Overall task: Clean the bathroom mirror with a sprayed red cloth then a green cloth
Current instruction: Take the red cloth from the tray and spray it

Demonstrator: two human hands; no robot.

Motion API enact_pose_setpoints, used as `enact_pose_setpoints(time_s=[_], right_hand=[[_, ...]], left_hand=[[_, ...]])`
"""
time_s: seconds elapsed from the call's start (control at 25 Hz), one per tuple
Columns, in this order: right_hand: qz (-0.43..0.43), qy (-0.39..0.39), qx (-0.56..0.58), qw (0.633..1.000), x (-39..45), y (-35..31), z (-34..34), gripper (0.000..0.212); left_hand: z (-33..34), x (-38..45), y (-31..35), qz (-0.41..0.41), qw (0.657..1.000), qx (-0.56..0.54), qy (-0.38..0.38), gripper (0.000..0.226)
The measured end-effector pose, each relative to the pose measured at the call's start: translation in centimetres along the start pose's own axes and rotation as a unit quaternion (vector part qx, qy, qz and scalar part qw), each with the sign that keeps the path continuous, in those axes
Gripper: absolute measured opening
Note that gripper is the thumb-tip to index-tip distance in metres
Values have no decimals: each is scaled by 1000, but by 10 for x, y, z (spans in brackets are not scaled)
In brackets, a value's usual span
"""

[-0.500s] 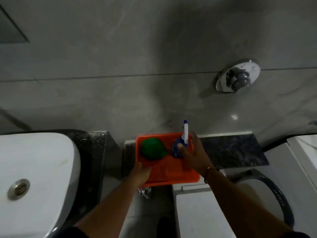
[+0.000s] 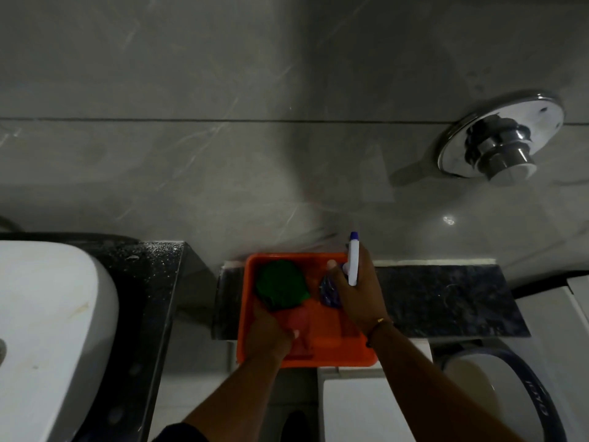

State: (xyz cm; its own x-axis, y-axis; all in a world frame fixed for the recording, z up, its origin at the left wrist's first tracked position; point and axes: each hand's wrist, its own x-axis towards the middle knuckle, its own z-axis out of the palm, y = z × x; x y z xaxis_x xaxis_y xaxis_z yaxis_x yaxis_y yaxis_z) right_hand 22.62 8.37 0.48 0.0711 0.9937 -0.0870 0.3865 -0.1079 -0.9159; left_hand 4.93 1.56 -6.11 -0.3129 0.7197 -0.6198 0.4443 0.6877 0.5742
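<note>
Red cloth (image 2: 299,327) half under left hand (image 2: 271,336)

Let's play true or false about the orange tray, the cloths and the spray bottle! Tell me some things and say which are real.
1. The green cloth lies in the orange tray. True.
2. The right hand holds the spray bottle. True.
3. The left hand is on the white sink. False: it is in the tray, on the red cloth.
4. The spray bottle's nozzle tip is red. False: it is blue.
5. A shiny metal knob is on the wall. True.
</note>
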Motion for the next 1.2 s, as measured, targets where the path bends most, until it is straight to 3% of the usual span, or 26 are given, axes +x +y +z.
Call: enact_pose_setpoints(time_s=[0.08,0.28,0.4,0.48,0.52,0.6,0.64,0.76,0.84,1.04,1.2], right_hand=[[-3,7,-4,1000,4,1,1,53],[-16,43,-10,999,9,10,7,41],[-18,41,40,998,7,-1,6,21],[-17,24,78,997,0,-10,2,8],[-23,12,91,995,-5,-16,-1,13],[-44,-23,100,994,-16,-31,-8,43],[-60,-48,106,991,-22,-42,-12,47],[-103,-127,131,978,-40,-80,-22,32],[-118,-135,161,971,-50,-107,-28,42],[-51,-161,236,957,-58,-161,-29,48],[-145,-93,140,975,-66,-195,-42,43]], left_hand=[[-3,5,3,2,999,-42,-25,115],[-29,-15,11,-35,975,-170,-137,62],[-48,-32,9,-49,933,-304,-187,65],[-61,-46,15,-28,919,-345,-188,78],[-69,-53,21,-9,915,-357,-187,90],[-87,-66,37,37,910,-361,-199,105],[-97,-72,47,66,909,-354,-209,102],[-122,-85,76,135,895,-379,-194,81],[-137,-94,95,154,875,-426,-170,78],[-166,-129,129,99,797,-558,-211,77],[-194,-167,142,38,739,-637,-215,52]])
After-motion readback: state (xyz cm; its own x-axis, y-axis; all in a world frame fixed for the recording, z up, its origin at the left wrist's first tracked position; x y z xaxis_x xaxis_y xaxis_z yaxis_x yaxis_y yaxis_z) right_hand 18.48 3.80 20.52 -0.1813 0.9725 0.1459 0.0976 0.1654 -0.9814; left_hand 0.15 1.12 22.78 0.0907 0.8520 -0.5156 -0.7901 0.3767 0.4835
